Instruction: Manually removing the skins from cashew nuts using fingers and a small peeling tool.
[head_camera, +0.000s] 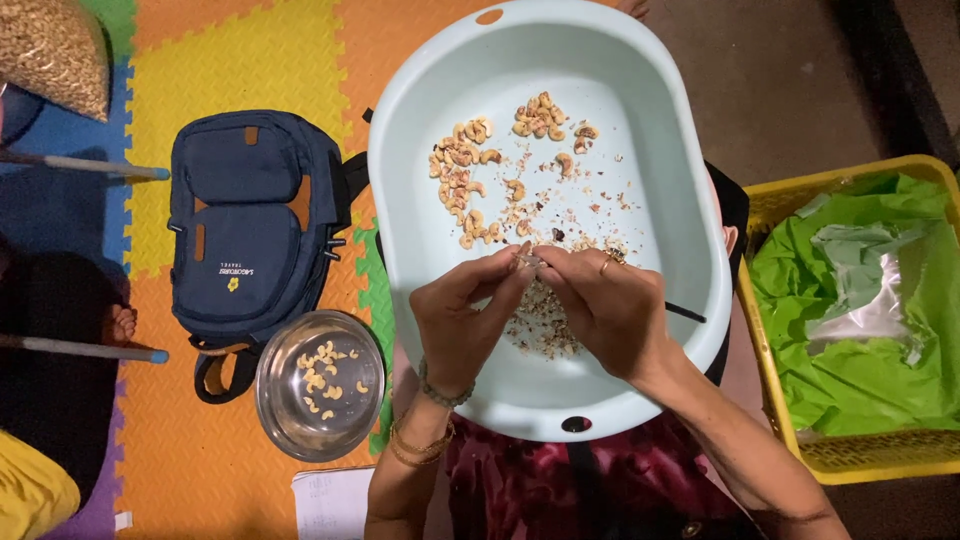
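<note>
You pinch one small pale cashew (528, 262) between the fingertips of both hands, over the tub (420, 230). The pale blue oval tub holds loose cashews (470, 170) toward its far side and skin flakes (545, 325) beneath your hands.

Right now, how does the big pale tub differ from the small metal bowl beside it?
The tub is large, oval, pale blue plastic; the bowl is small, round, shiny steel. The tub rests on the person's lap under both hands, left hand and right hand; the bowl sits untouched on the foam mat. The tub holds nuts amid skin scraps; the bowl's look clean. Both hold cashews.
</note>
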